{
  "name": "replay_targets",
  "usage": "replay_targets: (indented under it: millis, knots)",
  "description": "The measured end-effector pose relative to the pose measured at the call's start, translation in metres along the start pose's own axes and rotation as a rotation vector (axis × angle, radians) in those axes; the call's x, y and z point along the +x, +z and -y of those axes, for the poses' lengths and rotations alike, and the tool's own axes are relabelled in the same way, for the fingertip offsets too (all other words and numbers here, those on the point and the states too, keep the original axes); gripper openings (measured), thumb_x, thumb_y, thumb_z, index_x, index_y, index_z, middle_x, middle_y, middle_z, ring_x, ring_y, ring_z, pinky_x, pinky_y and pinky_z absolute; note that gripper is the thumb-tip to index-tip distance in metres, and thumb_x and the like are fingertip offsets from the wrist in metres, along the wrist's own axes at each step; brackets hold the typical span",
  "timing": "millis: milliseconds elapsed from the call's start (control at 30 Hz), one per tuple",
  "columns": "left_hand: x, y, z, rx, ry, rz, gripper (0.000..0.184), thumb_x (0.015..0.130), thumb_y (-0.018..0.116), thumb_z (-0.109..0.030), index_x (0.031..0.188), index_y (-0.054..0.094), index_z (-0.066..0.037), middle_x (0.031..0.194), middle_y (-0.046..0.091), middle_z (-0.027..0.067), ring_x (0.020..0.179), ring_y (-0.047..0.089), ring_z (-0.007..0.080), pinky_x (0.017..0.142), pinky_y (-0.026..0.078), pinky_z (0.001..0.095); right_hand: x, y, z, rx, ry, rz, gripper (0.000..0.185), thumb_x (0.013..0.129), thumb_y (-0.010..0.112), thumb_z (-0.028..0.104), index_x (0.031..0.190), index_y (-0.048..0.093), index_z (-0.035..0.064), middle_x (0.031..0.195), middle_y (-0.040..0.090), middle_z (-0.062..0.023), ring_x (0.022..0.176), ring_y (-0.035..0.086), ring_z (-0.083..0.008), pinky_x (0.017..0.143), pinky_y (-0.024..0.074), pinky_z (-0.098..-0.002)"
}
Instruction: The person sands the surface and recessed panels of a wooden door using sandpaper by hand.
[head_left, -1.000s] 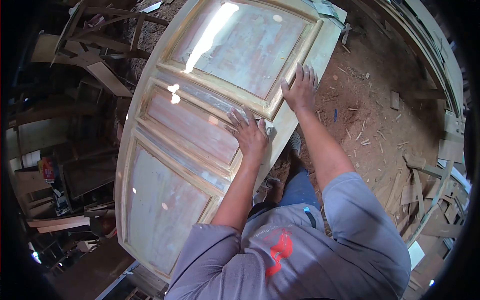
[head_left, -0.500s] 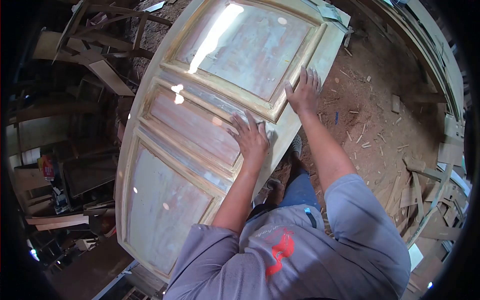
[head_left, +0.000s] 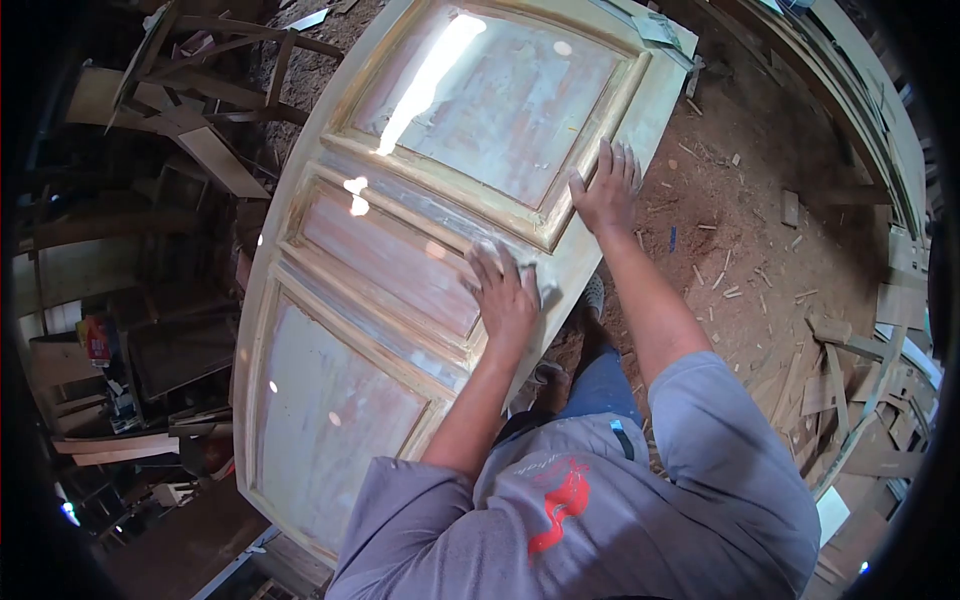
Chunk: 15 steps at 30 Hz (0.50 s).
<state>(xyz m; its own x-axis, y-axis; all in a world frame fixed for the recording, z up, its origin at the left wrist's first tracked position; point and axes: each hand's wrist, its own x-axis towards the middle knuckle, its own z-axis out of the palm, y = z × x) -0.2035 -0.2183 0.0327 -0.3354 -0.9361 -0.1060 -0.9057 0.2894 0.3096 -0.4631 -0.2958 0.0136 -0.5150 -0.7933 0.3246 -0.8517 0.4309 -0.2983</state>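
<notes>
Left hand (head_left: pixel 510 296) was drawn slightly bodyward, fingers parted; panelled board (head_left: pixel 392 262) is slanted lengthwise toward upper-right; right hand (head_left: pixel 608 197) is spread.

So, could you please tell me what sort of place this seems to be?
Probably a woodworking shop: a large panelled door-like piece lies in front of the person, wood scraps litter the earthen floor, and loose boards clutter the surroundings.

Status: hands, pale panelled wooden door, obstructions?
Left hand and right hand open on panelled door. Door lies face-up. Pale thin sheet at upper-right corner, clear of hands.
</notes>
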Motion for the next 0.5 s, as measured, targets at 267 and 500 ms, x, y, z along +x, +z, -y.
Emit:
replay_targets:
  millis: [267,500]
  knots:
    - [0.028,-0.001,-0.018,0.076,0.068,-0.052,0.082,0.112,0.055,-0.046,0.177,0.028,-0.003,0.18,0.016,0.0396,0.17,0.006,0.0574,0.131,0.006,0.0792,-0.001,-0.001,0.001,-0.002,0.002,0.013,0.087,0.099,0.068,0.054,0.164,0.045,0.0016,0.162,0.052,-0.0292,0.16,0.04,-0.0457,0.136,0.0248,-0.0602]
    - [-0.018,0.003,0.003,0.053,0.013,-0.004,0.082,0.112,0.056,-0.047,0.177,0.029,-0.004,0.18,0.017,0.0392,0.17,0.007,0.0566,0.13,0.005,0.0803,0.0,-0.004,0.0,0.002,-0.007,0.009,0.084,0.101,0.069,0.052,0.164,0.045,0.0008,0.162,0.051,-0.0317,0.158,0.042,-0.0476,0.134,0.028,-0.0592]
